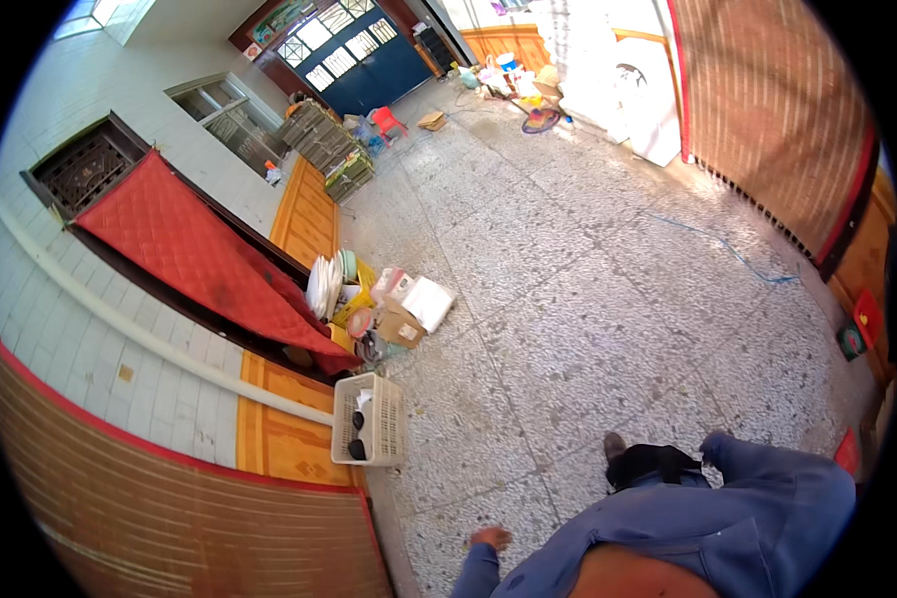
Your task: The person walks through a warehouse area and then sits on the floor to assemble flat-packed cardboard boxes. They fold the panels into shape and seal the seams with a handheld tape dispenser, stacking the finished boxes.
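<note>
One hand (490, 539) shows, the left, at the end of a blue sleeve (476, 575) low in the view; its fingers look loosely curled and hold nothing, though it is too small to read finger by finger. The right hand is hidden behind the person's blue jacket (757, 518), so I cannot tell how it stands. Nearest the left hand, up and to its left, a white slatted basket (390, 424) sits on the speckled stone floor (588, 299), apart from the hand, with dark round things (358, 448) inside. Further beyond the basket lie a cardboard box (401, 327), a white flat package (431, 302), and a stack of white plates (320, 287) by a yellow crate (356, 307). A red quilted curtain (184, 249) hangs left of these. Far off stands a blue door (364, 60).
</note>
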A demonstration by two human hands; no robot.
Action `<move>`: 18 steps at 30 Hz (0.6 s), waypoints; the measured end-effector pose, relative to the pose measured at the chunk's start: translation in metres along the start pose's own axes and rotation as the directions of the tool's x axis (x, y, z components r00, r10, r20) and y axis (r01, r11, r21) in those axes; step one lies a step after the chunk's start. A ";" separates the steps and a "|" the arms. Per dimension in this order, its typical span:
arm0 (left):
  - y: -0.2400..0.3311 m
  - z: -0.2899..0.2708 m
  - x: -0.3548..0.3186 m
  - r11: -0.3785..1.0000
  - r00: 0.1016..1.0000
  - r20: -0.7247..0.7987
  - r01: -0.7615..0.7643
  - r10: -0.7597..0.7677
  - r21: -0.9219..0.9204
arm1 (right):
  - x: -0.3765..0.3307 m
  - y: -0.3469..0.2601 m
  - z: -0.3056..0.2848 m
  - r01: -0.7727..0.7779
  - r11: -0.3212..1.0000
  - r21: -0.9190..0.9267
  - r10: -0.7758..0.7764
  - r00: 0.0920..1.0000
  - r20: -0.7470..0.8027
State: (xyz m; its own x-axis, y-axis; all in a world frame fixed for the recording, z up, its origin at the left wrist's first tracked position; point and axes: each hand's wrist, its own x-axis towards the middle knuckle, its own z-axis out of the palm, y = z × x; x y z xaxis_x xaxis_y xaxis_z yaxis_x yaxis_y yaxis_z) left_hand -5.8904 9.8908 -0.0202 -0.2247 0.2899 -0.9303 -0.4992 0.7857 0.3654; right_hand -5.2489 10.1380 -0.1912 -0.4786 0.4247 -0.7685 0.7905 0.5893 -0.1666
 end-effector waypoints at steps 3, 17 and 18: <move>0.022 0.015 0.016 0.988 0.987 -0.065 0.150 -0.147 0.047 | 0.073 -0.005 -0.176 0.067 0.984 -0.165 -0.073 0.997 -0.032; 0.443 0.004 0.227 0.068 0.999 0.052 -0.050 -0.017 0.996 | 0.413 0.074 -0.588 0.174 0.949 -0.264 -0.169 0.985 0.040; 0.499 -0.001 0.244 0.011 0.999 0.040 -0.039 -0.024 0.999 | 0.418 0.078 -0.599 0.165 0.952 -0.257 -0.148 0.985 0.085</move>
State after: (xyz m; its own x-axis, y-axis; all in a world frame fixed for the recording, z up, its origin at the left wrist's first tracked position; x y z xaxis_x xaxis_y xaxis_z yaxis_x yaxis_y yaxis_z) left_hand -6.1952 10.3531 -0.0646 -0.1792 0.2921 -0.9394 0.8394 0.5434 0.0089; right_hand -5.6159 10.7729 -0.1551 -0.5562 0.2729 -0.7850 0.5754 0.8080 -0.1268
